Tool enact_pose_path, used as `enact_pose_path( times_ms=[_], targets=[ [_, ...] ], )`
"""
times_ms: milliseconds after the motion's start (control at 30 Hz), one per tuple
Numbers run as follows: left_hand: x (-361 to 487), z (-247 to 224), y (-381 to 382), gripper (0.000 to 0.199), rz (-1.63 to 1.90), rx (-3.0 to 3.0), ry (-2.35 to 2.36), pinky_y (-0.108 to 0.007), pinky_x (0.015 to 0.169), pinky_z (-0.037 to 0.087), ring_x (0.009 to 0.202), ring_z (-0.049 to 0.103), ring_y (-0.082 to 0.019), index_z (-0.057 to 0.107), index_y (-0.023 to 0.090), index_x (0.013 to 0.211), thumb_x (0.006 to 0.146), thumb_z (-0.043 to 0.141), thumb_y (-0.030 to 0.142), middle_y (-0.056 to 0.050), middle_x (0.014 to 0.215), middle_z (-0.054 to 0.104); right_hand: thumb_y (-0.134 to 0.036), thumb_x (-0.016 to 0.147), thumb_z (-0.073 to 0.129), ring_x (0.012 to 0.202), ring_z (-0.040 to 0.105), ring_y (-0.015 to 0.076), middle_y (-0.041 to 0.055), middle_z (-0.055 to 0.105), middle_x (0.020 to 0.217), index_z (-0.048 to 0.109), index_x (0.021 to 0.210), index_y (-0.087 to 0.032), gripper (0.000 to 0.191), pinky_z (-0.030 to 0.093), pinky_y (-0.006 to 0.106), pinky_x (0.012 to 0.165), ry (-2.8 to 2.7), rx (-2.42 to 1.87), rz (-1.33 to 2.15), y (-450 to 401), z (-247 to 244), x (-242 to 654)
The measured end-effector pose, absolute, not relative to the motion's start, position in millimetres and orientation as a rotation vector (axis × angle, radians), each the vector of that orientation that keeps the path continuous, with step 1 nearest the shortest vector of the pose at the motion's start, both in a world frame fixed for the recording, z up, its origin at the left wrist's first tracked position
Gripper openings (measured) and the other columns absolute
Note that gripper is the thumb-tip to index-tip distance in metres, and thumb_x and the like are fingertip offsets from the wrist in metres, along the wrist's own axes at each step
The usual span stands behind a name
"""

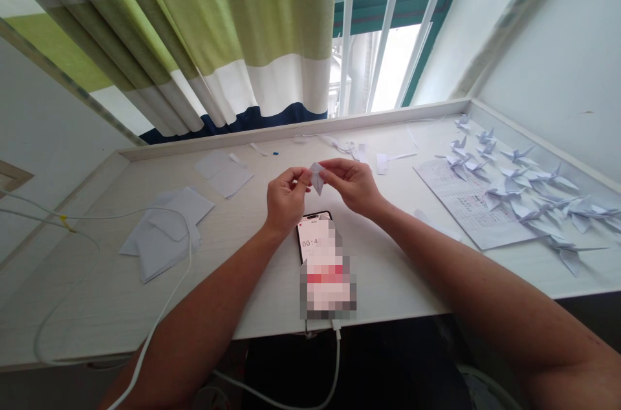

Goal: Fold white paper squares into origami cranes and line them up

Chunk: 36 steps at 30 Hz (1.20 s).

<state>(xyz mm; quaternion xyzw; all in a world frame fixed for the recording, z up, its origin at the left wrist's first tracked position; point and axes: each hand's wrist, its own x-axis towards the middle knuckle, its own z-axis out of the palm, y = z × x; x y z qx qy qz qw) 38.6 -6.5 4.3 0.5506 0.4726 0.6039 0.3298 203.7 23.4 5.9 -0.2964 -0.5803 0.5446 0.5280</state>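
Observation:
A small white folded paper (317,180), kite-shaped with a point facing down, is held up between my two hands above the desk. My left hand (287,198) pinches its left edge between thumb and fingers. From the other side, my right hand (353,185) grips the right edge with thumb and forefinger. Just below the hands lies a phone (317,235) with a timer on its screen, its lower part blurred out. Several white paper cranes (514,180) sit at the right of the desk, some on a printed sheet (451,203).
Stacked white paper sheets (165,229) lie at the left, with more sheets (226,172) behind them. Paper scraps (383,163) are scattered near the back ledge. A white cable (187,268) loops over the left side, and another plugs into the phone. A striped curtain (272,28) hangs behind the desk.

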Motion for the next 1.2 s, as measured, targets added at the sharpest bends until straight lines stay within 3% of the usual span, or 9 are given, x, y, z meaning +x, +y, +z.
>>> enact_pose_path(
  times_ms=[333, 767, 1067, 1200],
  targets=[
    [40, -1, -6, 0.03, 1.574, 1.431, 1.212, -0.027, 0.066, 0.054, 0.069, 0.065, -0.014, 0.074, 0.019, 0.087, 0.091, 0.077, 0.048, -0.002, 0.078, 0.073, -0.054, 0.077, 0.091, 0.092, 0.078, 0.0225, 0.007, 0.083, 0.095, 0.079, 0.101, -0.019, 0.045, 0.065, 0.04, 0.09, -1.373, -0.728, 1.31, 24, 3, 204],
    [37, -1, -1, 0.031, 1.467, 1.353, 1.113, -0.025, 0.062, 0.051, 0.07, 0.063, -0.013, 0.079, 0.018, 0.09, 0.079, 0.087, 0.047, -0.003, 0.08, 0.075, -0.057, 0.083, 0.085, 0.074, 0.074, 0.019, 0.0042, 0.08, 0.081, 0.069, 0.109, -0.019, 0.049, 0.059, 0.036, 0.073, -1.436, -0.784, 1.238, 23, 5, 206],
    [36, -6, 1, 0.029, 1.545, 1.287, 1.131, -0.024, 0.061, 0.049, 0.074, 0.062, -0.014, 0.08, 0.02, 0.09, 0.079, 0.087, 0.045, -0.003, 0.082, 0.075, -0.053, 0.084, 0.085, 0.08, 0.076, 0.0204, 0.0048, 0.081, 0.088, 0.061, 0.12, -0.022, 0.054, 0.059, 0.035, 0.077, -1.469, -0.737, 1.283, 18, 7, 204],
    [38, -7, 0, 0.029, 1.568, 1.28, 1.142, -0.025, 0.063, 0.05, 0.077, 0.063, -0.015, 0.08, 0.02, 0.091, 0.081, 0.086, 0.047, -0.003, 0.084, 0.075, -0.055, 0.081, 0.087, 0.083, 0.077, 0.021, 0.0062, 0.082, 0.091, 0.063, 0.116, -0.021, 0.054, 0.06, 0.037, 0.08, -1.422, -0.732, 1.355, 19, 7, 204]
  ],
)
